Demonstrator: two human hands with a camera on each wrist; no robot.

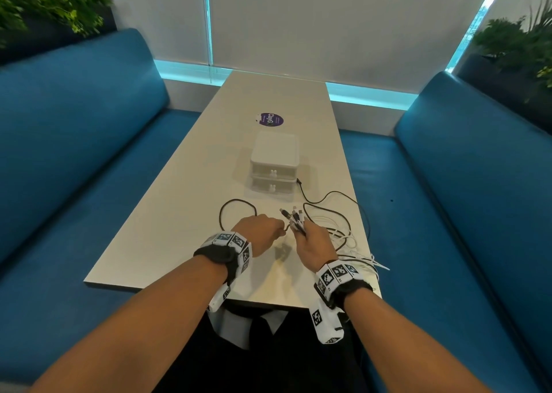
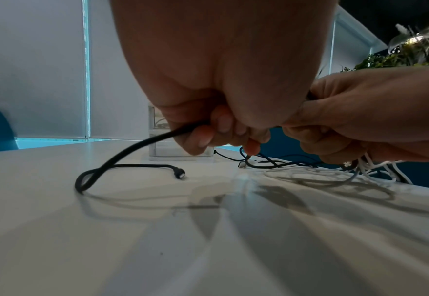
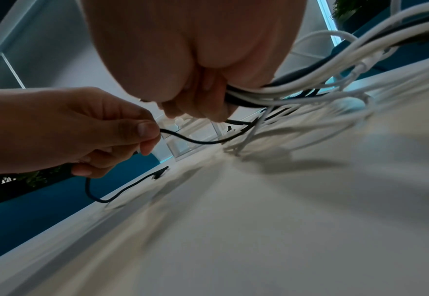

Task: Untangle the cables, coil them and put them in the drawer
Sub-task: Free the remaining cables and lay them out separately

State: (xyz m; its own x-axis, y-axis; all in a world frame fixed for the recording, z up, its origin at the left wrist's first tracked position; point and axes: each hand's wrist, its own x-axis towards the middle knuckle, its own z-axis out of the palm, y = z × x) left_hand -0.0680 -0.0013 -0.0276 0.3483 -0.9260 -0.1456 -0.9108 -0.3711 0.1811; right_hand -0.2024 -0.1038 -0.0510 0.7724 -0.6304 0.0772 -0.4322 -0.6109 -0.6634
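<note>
Above the near end of the bench, the right hand grips the bundled cable plugs while the left hand pinches one black cable, so untangling seems underway; next, draw it free toward the closed drawer unit.

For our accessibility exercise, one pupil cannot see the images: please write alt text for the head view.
Seen from above, a person's right hand grips a bundle of black and white cables by their plug ends, while the left hand pinches one black cable looping across a pale table. A small white two-drawer unit, both drawers closed, stands just beyond, between blue benches.
</note>
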